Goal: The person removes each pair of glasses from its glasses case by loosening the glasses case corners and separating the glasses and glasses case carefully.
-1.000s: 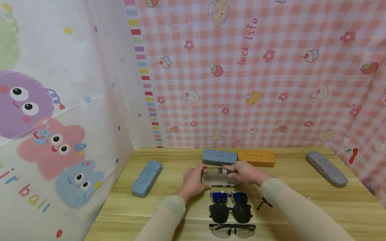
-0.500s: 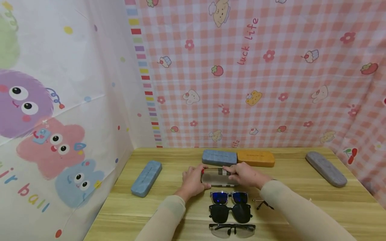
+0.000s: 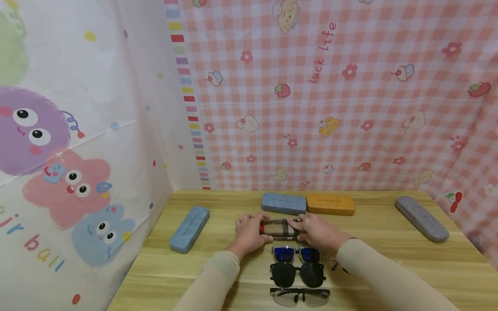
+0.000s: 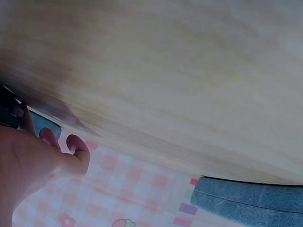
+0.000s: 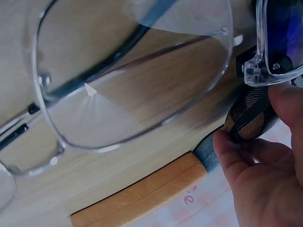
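Observation:
A plaid glasses case (image 3: pixel 278 230), dark with pale bands and a red patch near its left end, lies on the table between both hands in the head view. Its plaid lid is down. My left hand (image 3: pixel 250 233) grips the left end, thumb at the front and fingers behind. At the right end, my right hand (image 3: pixel 320 232) holds the case, with fingers over the top. The right wrist view shows thumb and fingers around the rounded end of the case (image 5: pixel 255 113). In the left wrist view, the left hand (image 4: pixel 38 158) partly hides a dark piece of it.
Blue-lens sunglasses (image 3: pixel 285 255), black sunglasses (image 3: pixel 283 275) and half-rim glasses (image 3: pixel 299 298) are lined up in front. Thin-framed glasses (image 3: pixel 333 263) are partly behind the right sleeve. Around stand blue cases (image 3: pixel 189 229) (image 3: pixel 284 204), an orange case (image 3: pixel 330 204) and a grey case (image 3: pixel 422 218).
The grey inside of the plaid case showed earlier; its lid has since come down, and the plaid outside faces up. The right hand has moved slightly down and forward with it; the left stays.

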A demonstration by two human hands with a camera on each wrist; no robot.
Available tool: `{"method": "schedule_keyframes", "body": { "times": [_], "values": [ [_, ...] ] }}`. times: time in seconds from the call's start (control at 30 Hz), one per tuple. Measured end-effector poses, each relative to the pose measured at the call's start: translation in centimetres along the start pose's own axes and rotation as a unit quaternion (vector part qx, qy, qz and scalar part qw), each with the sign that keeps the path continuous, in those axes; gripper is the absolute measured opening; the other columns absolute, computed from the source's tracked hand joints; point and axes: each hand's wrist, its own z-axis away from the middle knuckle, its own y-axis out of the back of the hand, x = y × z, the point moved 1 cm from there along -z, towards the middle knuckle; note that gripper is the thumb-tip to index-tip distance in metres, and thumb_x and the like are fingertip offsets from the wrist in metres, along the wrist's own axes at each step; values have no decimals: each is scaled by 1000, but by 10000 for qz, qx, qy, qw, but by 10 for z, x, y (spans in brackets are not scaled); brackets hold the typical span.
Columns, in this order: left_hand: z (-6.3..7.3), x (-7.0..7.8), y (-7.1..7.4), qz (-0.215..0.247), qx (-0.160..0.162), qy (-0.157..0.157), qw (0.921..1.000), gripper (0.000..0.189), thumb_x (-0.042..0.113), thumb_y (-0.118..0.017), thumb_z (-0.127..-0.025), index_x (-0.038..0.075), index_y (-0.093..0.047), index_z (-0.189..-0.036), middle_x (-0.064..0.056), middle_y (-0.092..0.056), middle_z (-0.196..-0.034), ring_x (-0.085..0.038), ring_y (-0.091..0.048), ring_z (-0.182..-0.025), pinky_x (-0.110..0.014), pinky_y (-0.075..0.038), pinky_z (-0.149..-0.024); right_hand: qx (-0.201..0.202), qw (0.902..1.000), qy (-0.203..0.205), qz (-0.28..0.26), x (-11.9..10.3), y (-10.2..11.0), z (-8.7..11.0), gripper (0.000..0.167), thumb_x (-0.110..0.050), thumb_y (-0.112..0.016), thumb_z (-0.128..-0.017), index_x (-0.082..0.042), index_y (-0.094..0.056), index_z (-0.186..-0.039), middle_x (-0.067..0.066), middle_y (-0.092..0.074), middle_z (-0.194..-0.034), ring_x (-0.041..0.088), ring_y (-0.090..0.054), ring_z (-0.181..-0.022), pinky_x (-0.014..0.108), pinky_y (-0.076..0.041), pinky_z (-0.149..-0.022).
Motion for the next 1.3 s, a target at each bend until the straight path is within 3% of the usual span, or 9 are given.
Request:
{"method": "schedule_keyframes", "body": {
  "times": [0.13, 0.23, 0.57, 0.8, 0.97, 1.07, 1.13, 1.2, 1.3],
  "values": [
    [-1, 1, 1, -36, -13, -13, 10000, 53, 34, -91, -87, 30, -65, -133, 0, -73, -127, -28, -48, -127, -56, -33, -106, -9, 10000, -41, 46, -2, 1, -2, 63, -14, -78, -99, -12, -53, -157, 2, -61, -100, 11, -49, -76, 28, -48, -67],
    [-1, 0, 1, -39, -56, -50, 10000, 54, 35, -91, -87, 28, -65, -133, -1, -73, -127, -28, -48, -126, -54, -33, -104, -106, 9998, -171, -26, -3, 2, -3, 64, -13, -79, -97, -13, -54, -156, 0, -59, -96, 11, -47, -72, 26, -45, -64],
    [-2, -1, 2, -221, -93, -301, 9993, 63, 38, -91, -86, 22, -65, -141, 0, -72, -137, -28, -53, -127, -53, -32, -107, -330, 9968, -650, -336, -5, 7, -7, 68, -8, -84, -91, -16, -57, -153, 12, -72, -110, 12, -56, -65, 29, -52, -65],
    [0, -1, 4, -371, -84, -427, 9984, 69, 36, -94, -82, 21, -66, -143, -1, -73, -132, -27, -54, -124, -50, -34, -100, -344, 9952, -705, -585, -5, 8, -5, 67, -6, -83, -92, -16, -58, -153, 16, -73, -127, 13, -57, -64, 30, -52, -65],
    [2, -4, 5, -389, -149, -452, 9981, 68, 38, -93, -84, 21, -66, -144, -1, -72, -132, -26, -54, -125, -47, -32, -99, -290, 9955, -711, -561, -6, 8, -8, 71, -5, -85, -89, -11, -58, -154, 11, -77, -127, 12, -64, -81, 36, -57, -75],
    [4, -5, 6, -369, -179, -470, 9980, 68, 41, -91, -86, 19, -65, -145, -1, -72, -135, -26, -54, -126, -47, -32, -101, -242, 9967, -668, -396, -5, 7, -10, 73, -8, -87, -87, -9, -58, -154, 9, -78, -121, 13, -64, -89, 37, -58, -80],
    [6, -7, 6, -374, -162, -465, 9981, 71, 43, -90, -86, 18, -63, -146, -2, -71, -137, -26, -54, -126, -48, -33, -102, -109, 9990, -429, -91, -5, 9, -8, 72, -10, -87, -87, -8, -59, -153, 10, -77, -121, 17, -66, -93, 38, -58, -81],
    [8, -10, 7, -343, -110, -427, 9984, 73, 45, -90, -86, 17, -62, -147, -1, -71, -138, -25, -54, -126, -48, -34, -103, 195, 9991, -35, 385, -4, 15, -3, 70, -11, -88, -86, -6, -62, -150, 14, -76, -126, 24, -69, -101, 41, -61, -83],
    [13, -16, 12, -221, 8, -335, 9992, 73, 46, -89, -86, 17, -62, -147, -1, -71, -139, -25, -53, -127, -49, -35, -104, 885, 9888, 392, 1137, 0, 32, 10, 66, -11, -90, -84, -3, -65, -146, 20, -74, -131, 36, -71, -112, 47, -63, -88]
  ]
}}
